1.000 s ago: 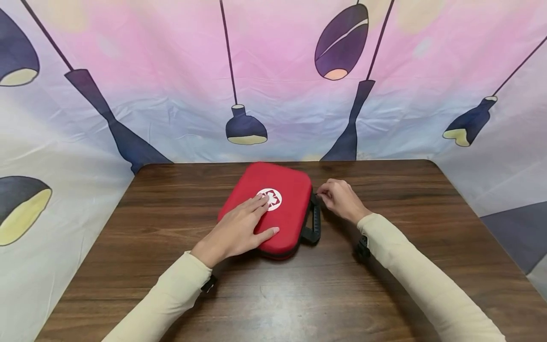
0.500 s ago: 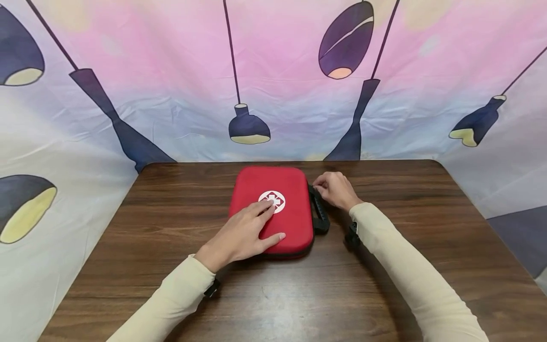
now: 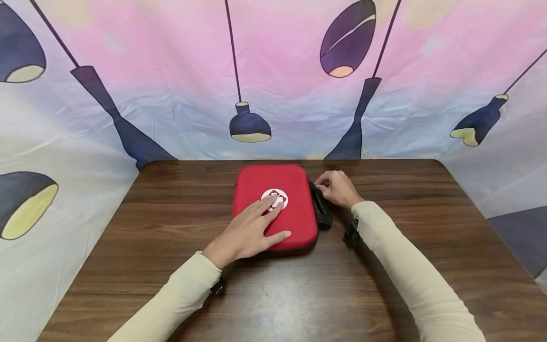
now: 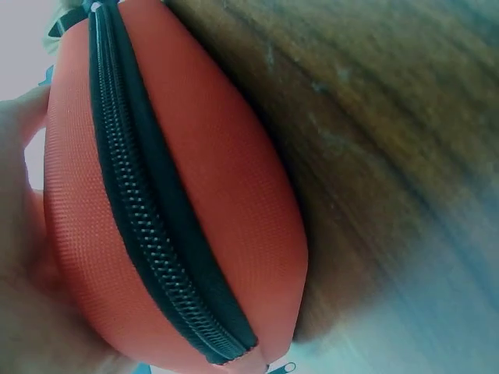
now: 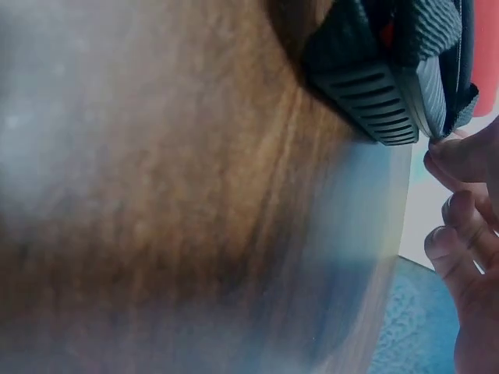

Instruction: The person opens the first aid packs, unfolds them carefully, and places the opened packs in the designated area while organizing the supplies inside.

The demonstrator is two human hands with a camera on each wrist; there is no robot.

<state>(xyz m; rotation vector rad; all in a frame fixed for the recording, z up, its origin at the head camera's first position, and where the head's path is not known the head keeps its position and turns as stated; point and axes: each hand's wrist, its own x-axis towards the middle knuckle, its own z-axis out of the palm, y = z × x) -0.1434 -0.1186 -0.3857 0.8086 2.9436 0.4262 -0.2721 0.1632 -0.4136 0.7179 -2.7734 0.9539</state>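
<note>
A red zippered first-aid case (image 3: 278,175) with a white cross emblem lies flat on the wooden table, its black handle (image 3: 321,209) facing right. My left hand (image 3: 245,232) rests spread over the lid, fingertips on the emblem and thumb near the front edge. The black zipper (image 4: 148,218) along the near side looks closed in the left wrist view. At the handle's far end, my right hand (image 3: 337,189) pinches with curled fingers. In the right wrist view, the thumb and forefinger meet right at the handle's tip; the palm is out of frame.
The brown table (image 3: 179,228) extends on every side of the case. Its far edge meets a fabric backdrop (image 3: 188,95) printed with hanging lamps. Dark wrist devices show under both cream sleeves (image 3: 401,251).
The case has turned from slanted to nearly square with the table, its near end swinging right. The right hand has stayed pinched at the handle's far end; the left hand has shifted slightly right.
</note>
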